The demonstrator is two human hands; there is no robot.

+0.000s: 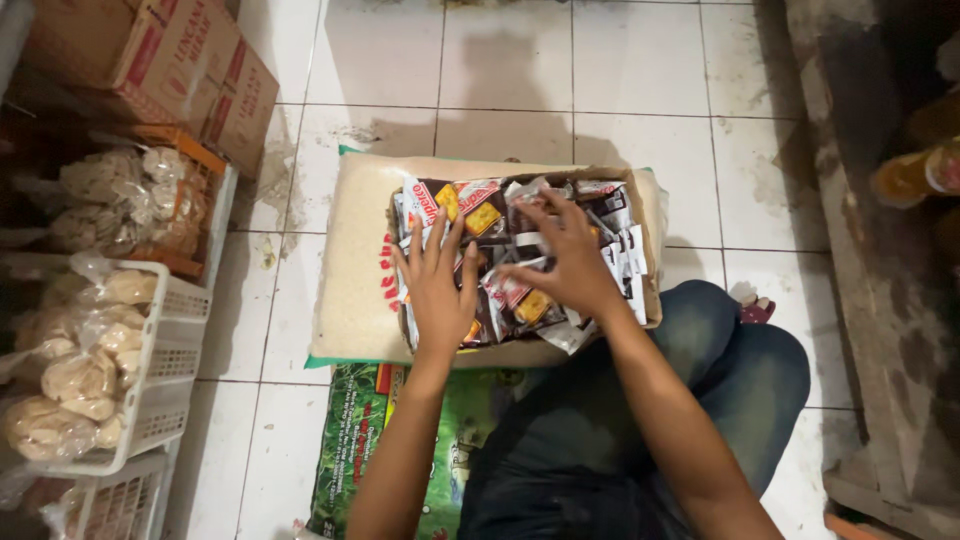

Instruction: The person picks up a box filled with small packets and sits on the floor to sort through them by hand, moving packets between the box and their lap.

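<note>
Two white plastic baskets (165, 350) stand at the far left, stacked with clear bags of pale crackers (75, 380), and a brown carton (180, 70) sits behind them on the tiled floor (500, 70). Next comes a pale woven sack (350, 280) lying flat, with a green printed sack (350, 440) just under its near edge. On the pale sack rests an open cardboard box (650, 300) packed with small dark sachets (500, 225) in loose strips. The left hand (437, 285) lies flat on the sachets at the box's left side, fingers (425, 245) spread wide and gripping nothing. The right hand (570, 255) hovers over the middle of the pile, its fingers bent down onto the packets; whether it has pinched one I cannot tell. Further right, the person's knee in jeans (740, 370) presses near the box, and bottles of amber liquid (915, 175) stand on a dark shelf. As a judgement, the overfilled box could spill sachets over its low rim if either hand pushes sideways, and the soft sack beneath may let it tip.
</note>
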